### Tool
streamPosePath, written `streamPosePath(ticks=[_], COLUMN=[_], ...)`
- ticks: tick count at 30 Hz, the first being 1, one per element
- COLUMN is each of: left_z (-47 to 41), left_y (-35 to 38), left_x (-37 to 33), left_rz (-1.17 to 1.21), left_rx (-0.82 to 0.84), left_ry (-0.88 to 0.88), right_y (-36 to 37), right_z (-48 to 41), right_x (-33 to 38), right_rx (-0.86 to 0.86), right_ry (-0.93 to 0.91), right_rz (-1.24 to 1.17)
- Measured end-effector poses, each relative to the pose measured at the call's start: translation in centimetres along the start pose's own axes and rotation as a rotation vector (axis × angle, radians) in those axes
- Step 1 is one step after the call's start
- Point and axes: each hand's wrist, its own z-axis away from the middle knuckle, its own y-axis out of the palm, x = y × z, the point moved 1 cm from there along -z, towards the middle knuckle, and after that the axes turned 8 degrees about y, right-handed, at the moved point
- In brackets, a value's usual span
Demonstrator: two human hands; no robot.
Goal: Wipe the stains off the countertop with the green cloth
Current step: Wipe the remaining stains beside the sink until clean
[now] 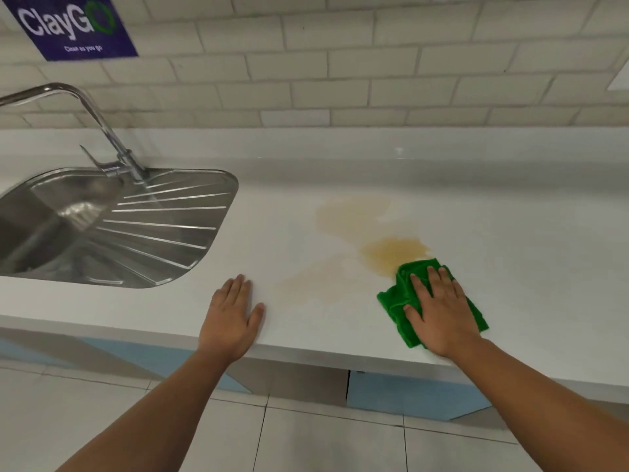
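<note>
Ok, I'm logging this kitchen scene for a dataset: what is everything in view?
green cloth: 1, green, bunched on the countertop near its front edge, touching the darkest stain
stains: 3 patches, amber to faint yellow, left of and behind the cloth
countertop: 1, white, across the view
sink: 1, steel, ribbed drainer, set in the countertop at left
tap: 1, chrome, at the sink's back
poster: 1, blue-purple, wall, top left
wall tiles: many, off-white, behind the countertop
cabinet fronts: at least 2, light blue, below the countertop
floor tiles: several, pale grey, bottom
left hand: 1, flat on the countertop
right hand: 1, pressing flat on the cloth
</note>
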Motion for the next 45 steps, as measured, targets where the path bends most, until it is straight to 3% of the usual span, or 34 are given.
streamPosePath(ticks=[6, 12, 21, 30, 35, 39, 45], left_z=[0.0, 0.1, 0.1, -0.2, -0.3, -0.5, -0.7], left_y=[0.1, 0.1, 0.1, 0.2, -0.3, -0.4, -0.5], left_x=[0.0, 0.1, 0.0, 0.1, -0.4, -0.9, -0.9], left_rz=[0.017, 0.011, 0.012, 0.015, 0.013, -0.048, -0.098], left_rx=[-0.017, 0.014, 0.048, 0.061, 0.115, 0.187, 0.161], left_ry=[-0.003, 0.004, -0.008, -0.025, -0.063, -0.097, -0.106], right_y=[0.6, 0.9, 0.1, -0.1, -0.2, -0.1, 0.8], right_z=[1.4, 3.0, 0.4, 0.8, -0.5, -1.3, -1.0], right_x=[7.1, 6.7, 8.2, 5.4, 2.6, 4.4, 9.2], right_rx=[0.007, 0.006, -0.005, 0.027, 0.008, 0.014, 0.022], right_ry=[-0.151, -0.269, -0.167, -0.511, -0.391, -0.252, -0.418], right_rz=[-0.01, -0.023, 0.001, -0.007, 0.005, 0.016, 0.043])
